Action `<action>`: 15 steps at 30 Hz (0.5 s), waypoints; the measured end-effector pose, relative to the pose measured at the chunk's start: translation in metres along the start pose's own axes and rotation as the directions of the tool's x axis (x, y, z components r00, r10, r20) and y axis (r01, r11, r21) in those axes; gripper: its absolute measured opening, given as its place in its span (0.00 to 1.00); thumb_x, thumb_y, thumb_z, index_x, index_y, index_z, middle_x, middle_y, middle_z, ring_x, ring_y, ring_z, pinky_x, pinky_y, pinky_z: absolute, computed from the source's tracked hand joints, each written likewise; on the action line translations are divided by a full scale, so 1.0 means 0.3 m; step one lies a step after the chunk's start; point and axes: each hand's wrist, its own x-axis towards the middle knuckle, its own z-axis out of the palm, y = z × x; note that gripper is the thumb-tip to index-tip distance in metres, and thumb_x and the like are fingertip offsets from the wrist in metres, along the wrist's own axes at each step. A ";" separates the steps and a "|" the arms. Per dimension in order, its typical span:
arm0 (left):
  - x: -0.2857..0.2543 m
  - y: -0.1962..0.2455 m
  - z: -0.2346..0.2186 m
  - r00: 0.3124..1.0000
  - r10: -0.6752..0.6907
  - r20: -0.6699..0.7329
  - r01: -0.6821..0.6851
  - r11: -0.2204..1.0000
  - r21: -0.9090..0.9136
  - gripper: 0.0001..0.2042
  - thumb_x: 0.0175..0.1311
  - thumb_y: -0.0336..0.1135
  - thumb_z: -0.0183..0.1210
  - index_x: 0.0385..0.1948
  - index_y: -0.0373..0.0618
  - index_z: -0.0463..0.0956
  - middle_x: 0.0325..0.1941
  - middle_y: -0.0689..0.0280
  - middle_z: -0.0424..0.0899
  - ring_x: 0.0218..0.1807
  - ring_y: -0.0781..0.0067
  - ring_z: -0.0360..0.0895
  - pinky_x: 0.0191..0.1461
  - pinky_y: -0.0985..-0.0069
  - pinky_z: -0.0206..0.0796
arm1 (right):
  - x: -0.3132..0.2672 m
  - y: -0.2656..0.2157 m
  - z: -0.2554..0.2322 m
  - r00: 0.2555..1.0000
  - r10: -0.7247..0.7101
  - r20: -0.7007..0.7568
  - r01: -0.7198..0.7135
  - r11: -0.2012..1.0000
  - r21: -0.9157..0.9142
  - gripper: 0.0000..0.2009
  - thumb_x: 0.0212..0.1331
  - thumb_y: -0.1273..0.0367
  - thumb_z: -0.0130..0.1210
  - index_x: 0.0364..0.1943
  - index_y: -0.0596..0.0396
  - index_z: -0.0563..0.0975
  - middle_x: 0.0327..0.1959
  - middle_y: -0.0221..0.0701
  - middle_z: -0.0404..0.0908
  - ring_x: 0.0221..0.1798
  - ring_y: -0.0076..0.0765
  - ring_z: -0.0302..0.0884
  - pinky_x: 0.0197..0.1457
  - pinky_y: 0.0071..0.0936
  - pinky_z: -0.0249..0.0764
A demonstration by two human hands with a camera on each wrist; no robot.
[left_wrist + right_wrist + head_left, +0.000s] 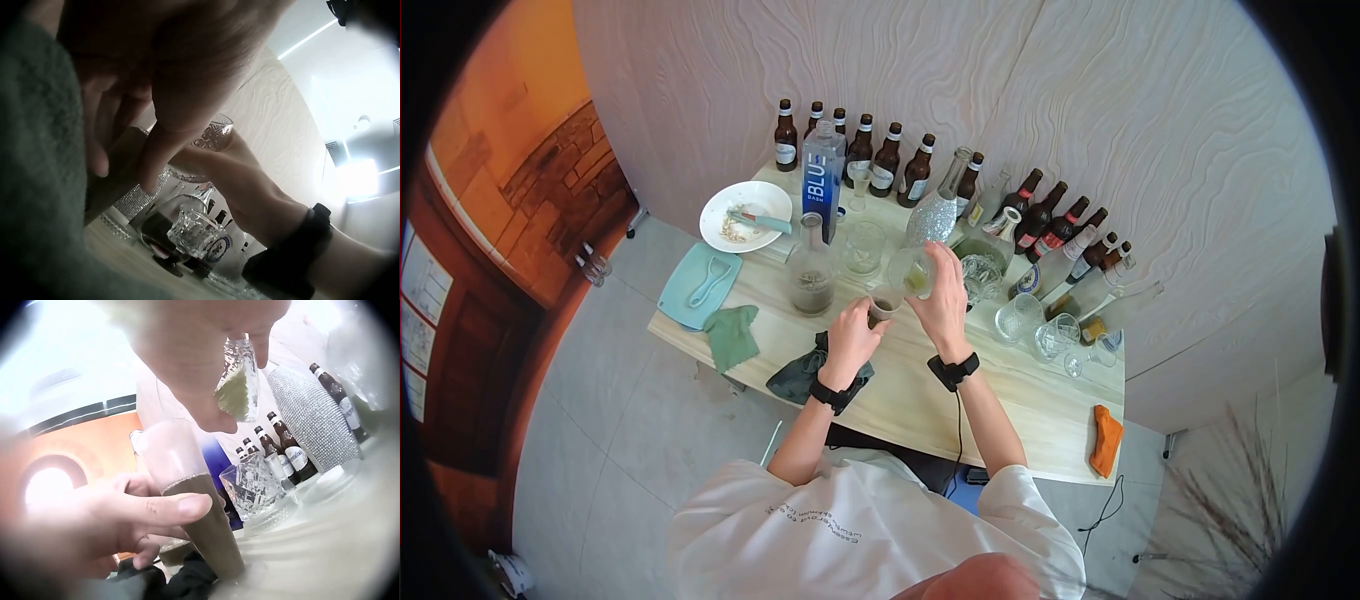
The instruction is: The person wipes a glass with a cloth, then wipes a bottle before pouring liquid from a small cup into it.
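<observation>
My left hand (855,345) grips a small clear glass (886,301) of murky brown liquid; in the right wrist view its fingers wrap round the tilted glass (209,525). My right hand (943,305) holds a patterned glass (913,272) with green contents, tipped beside and above the brown one. In the right wrist view the patterned glass (239,384) shows between thumb and fingers. The left wrist view shows the right hand (240,178) round the patterned glass (215,132). Left of the hands stands a carafe (811,280) with brownish contents.
A blue-labelled bottle (822,180) and brown bottles (886,160) stand behind. A glittery bottle (933,218) and glasses (1019,317) are to the right. At left lie a white plate (720,198), a light-blue board (680,293) and a green cloth (731,336); an orange cloth (1105,440) lies far right.
</observation>
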 end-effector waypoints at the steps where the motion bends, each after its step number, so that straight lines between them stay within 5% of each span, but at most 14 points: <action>1: -0.001 0.000 0.001 1.000 0.003 -0.003 -0.003 1.000 -0.007 0.17 0.61 0.36 0.75 0.47 0.38 0.82 0.50 0.52 0.89 0.53 0.43 0.85 0.53 0.54 0.78 | 0.001 0.002 -0.001 1.000 -0.031 -0.001 0.031 0.999 -0.011 0.43 0.40 0.78 0.77 0.68 0.54 0.70 0.70 0.36 0.77 0.77 0.52 0.71 0.73 0.44 0.77; 15: -0.003 -0.010 0.009 1.000 0.014 -0.027 -0.015 0.999 -0.029 0.17 0.60 0.36 0.75 0.46 0.38 0.82 0.49 0.52 0.88 0.51 0.43 0.85 0.52 0.54 0.78 | 0.013 0.014 -0.017 0.967 -0.250 0.045 0.254 0.953 -0.166 0.38 0.40 0.84 0.66 0.64 0.54 0.74 0.71 0.33 0.78 0.78 0.53 0.70 0.72 0.47 0.79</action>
